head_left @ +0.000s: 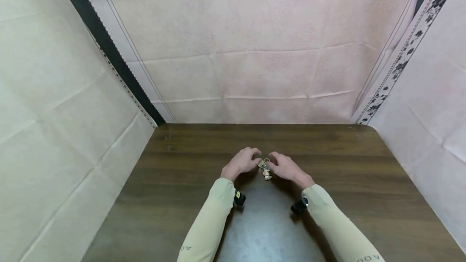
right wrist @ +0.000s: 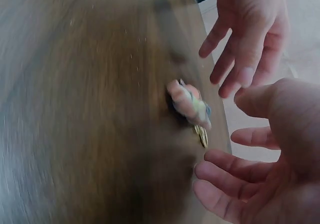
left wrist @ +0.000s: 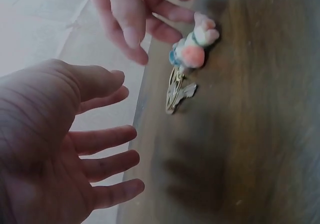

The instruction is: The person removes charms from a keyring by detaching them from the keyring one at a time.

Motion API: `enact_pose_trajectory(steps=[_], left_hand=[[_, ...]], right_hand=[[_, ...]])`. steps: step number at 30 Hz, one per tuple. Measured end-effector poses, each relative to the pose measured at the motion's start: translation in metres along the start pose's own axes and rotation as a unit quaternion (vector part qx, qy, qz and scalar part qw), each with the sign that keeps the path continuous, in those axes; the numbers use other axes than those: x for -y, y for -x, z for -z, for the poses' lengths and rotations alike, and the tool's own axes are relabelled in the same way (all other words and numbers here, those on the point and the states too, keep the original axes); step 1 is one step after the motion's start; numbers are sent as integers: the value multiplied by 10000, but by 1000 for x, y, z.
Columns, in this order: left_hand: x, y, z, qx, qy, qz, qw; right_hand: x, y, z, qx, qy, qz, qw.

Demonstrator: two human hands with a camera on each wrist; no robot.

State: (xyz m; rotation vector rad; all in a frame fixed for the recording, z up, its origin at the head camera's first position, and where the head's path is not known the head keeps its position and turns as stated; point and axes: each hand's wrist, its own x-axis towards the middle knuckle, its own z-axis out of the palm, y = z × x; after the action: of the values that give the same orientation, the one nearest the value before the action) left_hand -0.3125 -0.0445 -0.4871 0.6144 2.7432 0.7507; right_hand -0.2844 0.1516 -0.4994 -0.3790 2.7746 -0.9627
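A key ring (head_left: 267,161) with a small figurine charm (head_left: 267,174) is between the two hands on the brown table. In the left wrist view the metal key (left wrist: 186,92) shows beside the ring, and the charm is pale with a pink-orange part. My left hand (head_left: 243,161) is just left of the keys, its fingers spread and relaxed with nothing in them. On the other side, my right hand (head_left: 287,167) also has loose, parted fingers; in the right wrist view they are near the charm (right wrist: 190,101) without curling round it.
The wood-grain table (head_left: 174,197) spreads around both arms, its far edge just beyond the hands. Pale creased cloth (head_left: 255,51) hangs behind it, with more cloth at the left and right sides. A dark wrist camera (head_left: 239,198) sits at the left sleeve, another (head_left: 299,206) at the right.
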Motion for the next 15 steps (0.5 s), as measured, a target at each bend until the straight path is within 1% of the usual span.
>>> enact_pose_trajectory(steps=[3,9,12,15], left_hand=[[2,2,-6,-118,55,44,9999],[2,8,-20,-269,83,152,9995],[1,10,-25,-398,-34,65,9992],[2,12,-28,-566,-270,-48,9980]], right_hand=[[2,-5,-8,-58,-89,-37,9999],[5,-7,-17,-70,-103,-370,9992],[5,-6,-19,-222,-4,-558,9982],[6,-8,-22,-306,94,-669,9972]])
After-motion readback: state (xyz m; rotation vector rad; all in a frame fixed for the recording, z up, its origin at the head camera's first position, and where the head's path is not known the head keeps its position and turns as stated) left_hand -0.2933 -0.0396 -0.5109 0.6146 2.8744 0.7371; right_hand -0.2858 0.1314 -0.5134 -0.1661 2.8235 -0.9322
